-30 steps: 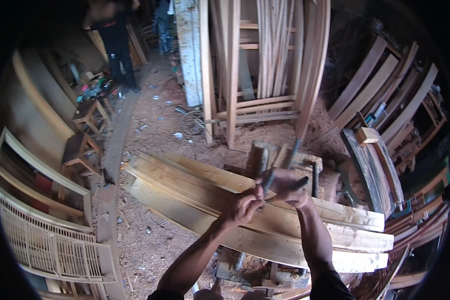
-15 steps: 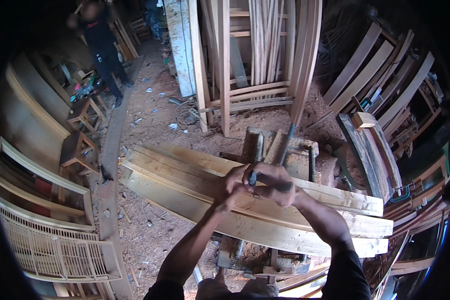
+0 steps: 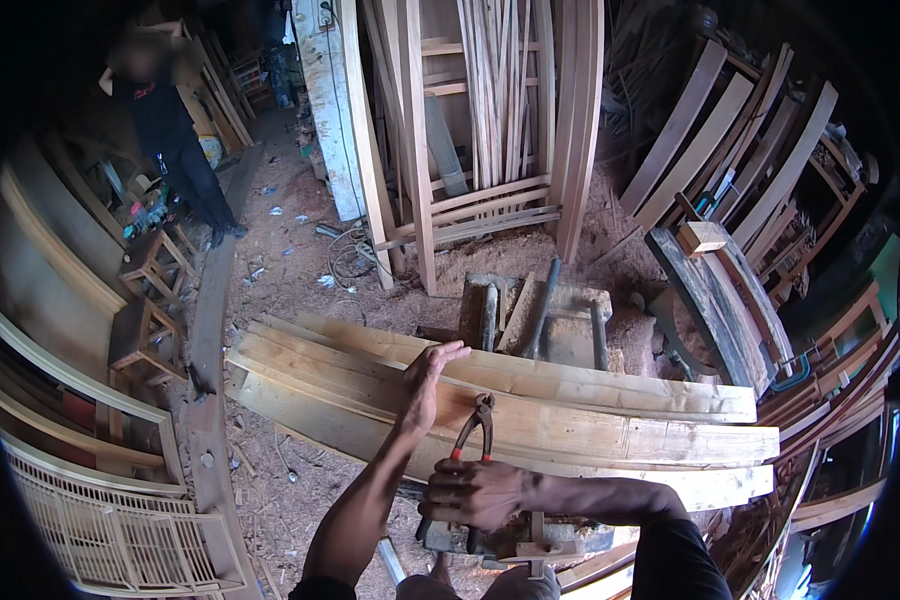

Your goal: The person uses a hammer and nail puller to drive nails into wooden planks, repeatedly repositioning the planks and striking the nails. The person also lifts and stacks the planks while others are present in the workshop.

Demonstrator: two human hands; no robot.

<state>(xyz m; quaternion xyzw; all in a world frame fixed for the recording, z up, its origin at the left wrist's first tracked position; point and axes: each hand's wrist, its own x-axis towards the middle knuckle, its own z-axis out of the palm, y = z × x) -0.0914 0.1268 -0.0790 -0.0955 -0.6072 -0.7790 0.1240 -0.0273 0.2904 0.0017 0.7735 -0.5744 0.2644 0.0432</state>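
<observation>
Several long pale wooden boards [image 3: 620,428] lie side by side in front of me, resting across a machine or stand. My right hand [image 3: 478,493] is wrapped round the handles of a pair of pincers [image 3: 482,410], just over the near edge of the boards. Their dark metal head points away from me above the middle board; red shows on the grips. The jaws seem to hold nothing that I can make out. My left hand [image 3: 425,390] holds nothing; it stands on edge over the boards, fingers stretched to the right, left of the pincers' head.
Beyond the boards is a dusty machine [image 3: 602,335] with metal bars. A small wood block [image 3: 702,238] sits on a dark plank at right. Upright timber frames [image 3: 417,150] stand ahead. Stools [image 3: 135,335] and a slatted panel [image 3: 120,525] line the left; a person [image 3: 165,115] stands farther back.
My hands, which were together over the boards, have parted. My right hand has come nearer to me with the pincers, and my left has opened out flat. The view has shifted slightly.
</observation>
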